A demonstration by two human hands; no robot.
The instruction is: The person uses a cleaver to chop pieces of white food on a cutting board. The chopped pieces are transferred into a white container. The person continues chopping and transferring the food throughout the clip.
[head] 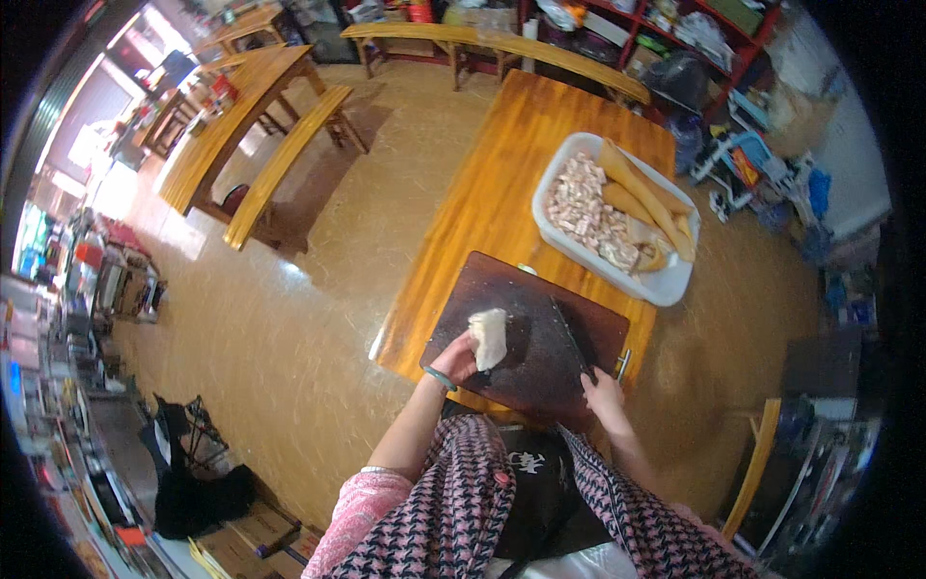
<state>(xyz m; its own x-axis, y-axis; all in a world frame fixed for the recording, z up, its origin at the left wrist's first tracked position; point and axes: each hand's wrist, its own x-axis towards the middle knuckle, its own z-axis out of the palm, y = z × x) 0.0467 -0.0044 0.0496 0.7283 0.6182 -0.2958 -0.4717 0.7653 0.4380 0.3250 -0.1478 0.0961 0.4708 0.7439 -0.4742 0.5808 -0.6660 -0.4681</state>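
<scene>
A pale, thick slab of what looks like fat or meat point(490, 340) is in my left hand point(458, 358), over the left half of a dark brown cutting board point(528, 394). My fingers hold its left side. At the board's right, my right hand point(604, 393) grips the handle of a knife point(569, 336). Its dark, thin-looking blade points away from me, over the board and apart from the slab. Beyond the board, a white plastic tub point(655, 291) holds many diced pale pieces point(579, 195) and large tan, hide-like pieces point(636, 188).
The board lies on the near end of a wooden table point(470, 210). A metal handle point(623, 364) shows at the board's right edge. Wooden benches point(289, 166) and another table point(242, 108) stand to the left. Red shelves point(752, 43) and bagged items fill the far right.
</scene>
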